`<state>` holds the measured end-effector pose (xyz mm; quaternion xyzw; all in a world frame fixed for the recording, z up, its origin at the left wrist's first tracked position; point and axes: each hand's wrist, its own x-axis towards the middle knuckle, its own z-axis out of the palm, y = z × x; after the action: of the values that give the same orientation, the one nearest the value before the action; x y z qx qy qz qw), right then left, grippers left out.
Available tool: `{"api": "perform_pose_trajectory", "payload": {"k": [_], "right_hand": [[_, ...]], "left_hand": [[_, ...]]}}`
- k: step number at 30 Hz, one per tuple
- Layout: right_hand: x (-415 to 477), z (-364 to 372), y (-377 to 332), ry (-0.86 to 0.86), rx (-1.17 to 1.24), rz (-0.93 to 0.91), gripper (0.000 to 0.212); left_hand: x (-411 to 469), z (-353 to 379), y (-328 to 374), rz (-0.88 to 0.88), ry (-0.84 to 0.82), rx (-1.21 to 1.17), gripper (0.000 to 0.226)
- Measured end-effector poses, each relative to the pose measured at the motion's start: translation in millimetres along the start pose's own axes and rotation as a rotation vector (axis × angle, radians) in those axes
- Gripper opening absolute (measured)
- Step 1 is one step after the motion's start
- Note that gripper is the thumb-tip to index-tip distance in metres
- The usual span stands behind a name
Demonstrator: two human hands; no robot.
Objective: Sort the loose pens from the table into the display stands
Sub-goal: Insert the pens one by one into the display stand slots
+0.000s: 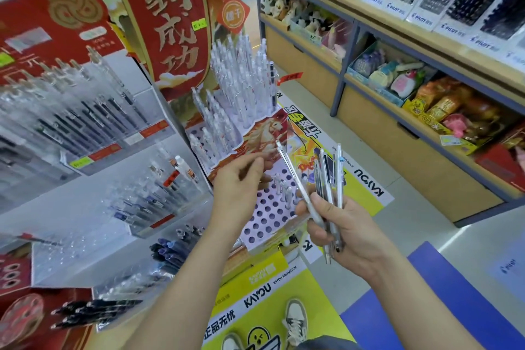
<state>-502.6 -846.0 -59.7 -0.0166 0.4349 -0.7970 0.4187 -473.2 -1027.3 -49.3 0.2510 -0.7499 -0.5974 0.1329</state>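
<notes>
From the head camera, the right hand (349, 231) at 4 o'clock grips a fanned bundle of pens (329, 179), just right of the perforated display stand (262, 220). Its near tier holds a few upright pens (284, 189), and the tier at 12 o'clock is crowded with clear pens (241, 79). The left hand (241, 187) hovers at centre, loosely curled and holding nothing.

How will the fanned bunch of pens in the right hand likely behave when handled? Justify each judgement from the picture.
The pens look stiff: they stand straight above the right hand. Probably light, since one hand carries several. Their smooth, round, clear barrels and splayed fan suggest they could slip or roll if the grip loosens.
</notes>
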Motion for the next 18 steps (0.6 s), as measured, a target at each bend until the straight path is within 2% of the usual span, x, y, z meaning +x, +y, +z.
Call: {"api": "perform_pose_trajectory", "payload": {"k": [2, 3, 6, 8, 10, 12, 13, 15, 18], "right_hand": [[2, 2, 1, -0.013, -0.031, -0.009, 0.069], [2, 3, 2, -0.012, -0.040, -0.008, 0.067], [2, 10, 2, 0.031, -0.075, 0.012, 0.045], [1, 11, 0, 0.084, -0.146, 0.038, 0.031], [0, 8, -6, 0.169, -0.248, 0.035, 0.019], [-1, -2, -15, 0.258, -0.298, -0.004, 0.020], [-1, -7, -19, 0.289, -0.303, -0.027, 0.022], [-1, -14, -26, 0.323, -0.274, -0.053, 0.024], [2, -17, -27, 0.310, -0.137, -0.028, 0.029]], "left_hand": [[-12, -4, 23, -0.150, -0.127, -0.398, 0.025], [-15, -6, 29, -0.166, -0.171, -0.443, 0.029], [-18, -7, 37, -0.137, -0.149, -0.353, 0.017], [-20, -9, 39, -0.110, -0.051, -0.340, 0.012], [-18, -21, 41, -0.020, 0.093, -0.384, 0.015], [-8, -38, 40, 0.103, 0.257, -0.354, 0.018], [-4, -45, 40, 0.156, 0.304, -0.264, 0.018], [3, -47, 35, 0.181, 0.302, -0.085, 0.017], [7, -29, 17, 0.121, 0.196, -0.020, 0.018]]}}
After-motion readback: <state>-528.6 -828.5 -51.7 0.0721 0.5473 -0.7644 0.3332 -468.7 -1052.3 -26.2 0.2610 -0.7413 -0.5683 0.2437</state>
